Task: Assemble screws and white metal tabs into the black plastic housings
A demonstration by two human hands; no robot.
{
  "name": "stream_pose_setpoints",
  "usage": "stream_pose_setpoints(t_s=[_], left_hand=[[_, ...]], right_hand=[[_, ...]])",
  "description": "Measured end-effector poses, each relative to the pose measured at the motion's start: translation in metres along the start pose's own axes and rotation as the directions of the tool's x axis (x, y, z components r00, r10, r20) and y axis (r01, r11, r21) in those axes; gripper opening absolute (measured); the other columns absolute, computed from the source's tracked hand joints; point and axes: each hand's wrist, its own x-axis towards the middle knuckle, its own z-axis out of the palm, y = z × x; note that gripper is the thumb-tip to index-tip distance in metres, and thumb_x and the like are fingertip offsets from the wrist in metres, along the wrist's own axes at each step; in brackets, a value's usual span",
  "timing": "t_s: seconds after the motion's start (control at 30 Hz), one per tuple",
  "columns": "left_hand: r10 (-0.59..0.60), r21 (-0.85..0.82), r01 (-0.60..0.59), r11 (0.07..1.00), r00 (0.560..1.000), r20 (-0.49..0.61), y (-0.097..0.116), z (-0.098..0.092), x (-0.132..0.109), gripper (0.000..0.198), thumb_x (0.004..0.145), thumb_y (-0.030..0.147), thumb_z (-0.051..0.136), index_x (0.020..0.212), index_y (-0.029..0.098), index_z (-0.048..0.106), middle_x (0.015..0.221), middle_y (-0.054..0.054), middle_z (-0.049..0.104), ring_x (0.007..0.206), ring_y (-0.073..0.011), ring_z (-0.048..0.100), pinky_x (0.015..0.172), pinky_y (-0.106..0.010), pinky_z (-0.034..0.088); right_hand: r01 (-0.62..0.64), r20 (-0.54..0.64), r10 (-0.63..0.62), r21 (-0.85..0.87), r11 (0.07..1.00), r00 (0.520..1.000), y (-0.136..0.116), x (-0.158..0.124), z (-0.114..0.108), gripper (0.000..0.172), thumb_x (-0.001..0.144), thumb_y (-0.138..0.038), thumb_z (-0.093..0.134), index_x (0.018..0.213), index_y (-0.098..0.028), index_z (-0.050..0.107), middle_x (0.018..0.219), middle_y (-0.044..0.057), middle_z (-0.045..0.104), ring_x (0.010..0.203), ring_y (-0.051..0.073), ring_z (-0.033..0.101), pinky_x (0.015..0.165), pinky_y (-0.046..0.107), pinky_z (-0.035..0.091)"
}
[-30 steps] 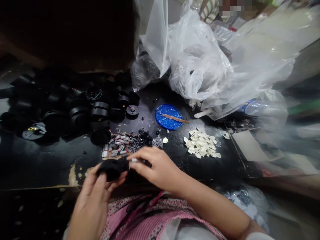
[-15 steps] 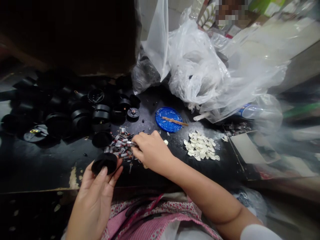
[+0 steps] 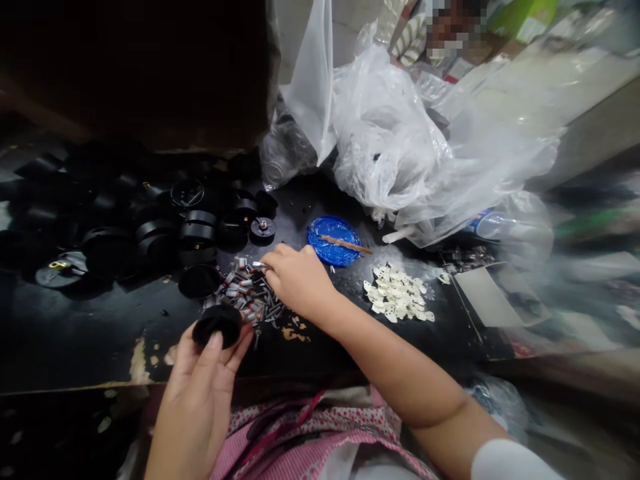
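My left hand grips a round black plastic part between thumb and fingers, just above the table's near edge. My right hand reaches over a pile of small silver and black metal parts and springs; its fingers are pinched at the pile's far side on a small silvery piece. A blue lid with a brown stick across it lies just beyond my right hand. A heap of small white flat pieces lies to its right.
Several round black plastic parts crowd the dark table's left side under a large dark box. Crumpled clear plastic bags fill the back right. A cardboard tray sits at the right. Another person is at the top edge.
My right hand left the black part, reached forward into the metal pile, then shifted further along it. My left hand kept the black part and tilted it open side up.
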Motion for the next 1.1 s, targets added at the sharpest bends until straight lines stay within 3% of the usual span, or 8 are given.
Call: stream_pose_setpoints(t_s=[0.17,0.37,0.5,0.63,0.73,0.87,0.97,1.1], left_hand=[[-0.094,-0.26,0.089,0.962,0.996,-0.008,-0.002,0.005,0.002,0.035,0.084,0.027,0.067,0.117,0.036,0.06,0.122,0.001,0.068,0.111,-0.0228,0.063,0.098,-0.042,0.05],[-0.082,-0.271,0.08,0.959,0.997,0.003,-0.002,0.006,0.002,0.038,0.084,0.026,0.067,0.12,0.036,0.062,0.126,0.001,0.066,0.112,-0.021,0.063,0.095,-0.035,0.053],[-0.107,-0.314,0.089,0.945,0.993,-0.042,0.003,0.005,0.002,0.033,0.084,0.027,0.066,0.117,0.033,0.064,0.124,0.0,0.067,0.111,-0.0213,0.063,0.097,-0.035,0.051],[-0.181,-0.417,0.13,0.9,0.98,-0.085,0.009,0.009,0.001,0.016,0.088,0.025,0.059,0.096,0.023,0.071,0.114,-0.005,0.071,0.11,-0.0232,0.064,0.094,-0.037,0.053],[-0.278,-0.471,0.214,0.856,0.958,-0.069,0.011,0.016,0.001,0.02,0.09,0.019,0.053,0.088,0.021,0.072,0.105,-0.005,0.074,0.102,-0.0219,0.067,0.088,-0.036,0.056],[-0.341,-0.488,0.262,0.833,0.937,-0.078,0.011,0.024,0.0,0.024,0.091,0.015,0.048,0.086,0.018,0.072,0.101,-0.006,0.074,0.099,-0.022,0.069,0.084,-0.035,0.058],[-0.26,-0.447,0.199,0.872,0.962,-0.078,0.007,0.025,-0.004,0.019,0.089,0.015,0.053,0.093,0.018,0.071,0.101,-0.006,0.074,0.096,-0.0208,0.069,0.086,-0.034,0.057],[-0.088,-0.316,0.066,0.947,0.995,-0.056,0.002,0.027,-0.01,0.018,0.085,0.022,0.063,0.103,0.024,0.07,0.106,-0.001,0.073,0.101,-0.017,0.067,0.089,-0.028,0.054]], right_hand=[[0.095,0.066,-0.092,-0.041,0.995,0.994,0.002,0.022,-0.001,0.018,0.09,-0.02,0.047,0.095,-0.015,0.064,0.102,0.008,0.065,0.086,0.024,0.061,0.08,0.042,0.039],[0.151,0.113,-0.146,-0.042,0.988,0.983,-0.001,0.032,-0.003,0.018,0.085,-0.022,0.051,0.094,-0.011,0.063,0.1,0.011,0.066,0.081,0.026,0.063,0.081,0.046,0.041],[0.159,0.088,-0.158,-0.005,0.987,0.984,-0.003,0.02,-0.009,0.017,0.085,-0.025,0.054,0.092,-0.013,0.062,0.099,0.009,0.065,0.082,0.023,0.062,0.081,0.041,0.041],[0.102,0.037,-0.118,0.306,0.947,0.992,-0.007,-0.015,-0.011,0.008,0.083,-0.024,0.056,0.088,-0.017,0.06,0.091,0.002,0.065,0.081,0.015,0.059,0.076,0.029,0.04],[-0.028,0.056,-0.005,0.578,0.815,0.998,-0.008,-0.037,-0.007,0.009,0.079,-0.018,0.059,0.088,-0.018,0.059,0.084,-0.001,0.066,0.073,0.012,0.057,0.068,0.024,0.04],[-0.075,0.025,0.084,0.746,0.662,0.996,-0.005,-0.051,-0.004,0.008,0.078,-0.017,0.061,0.086,-0.018,0.061,0.078,-0.003,0.064,0.068,0.01,0.056,0.064,0.02,0.041],[-0.049,-0.035,0.121,0.779,0.626,0.992,-0.002,-0.055,-0.007,0.005,0.08,-0.018,0.062,0.085,-0.018,0.061,0.075,-0.004,0.063,0.066,0.009,0.055,0.063,0.019,0.041],[0.026,-0.116,0.072,0.678,0.735,0.991,-0.001,-0.057,-0.011,0.005,0.08,-0.011,0.062,0.081,-0.015,0.063,0.076,-0.001,0.063,0.07,0.01,0.056,0.067,0.021,0.042]])
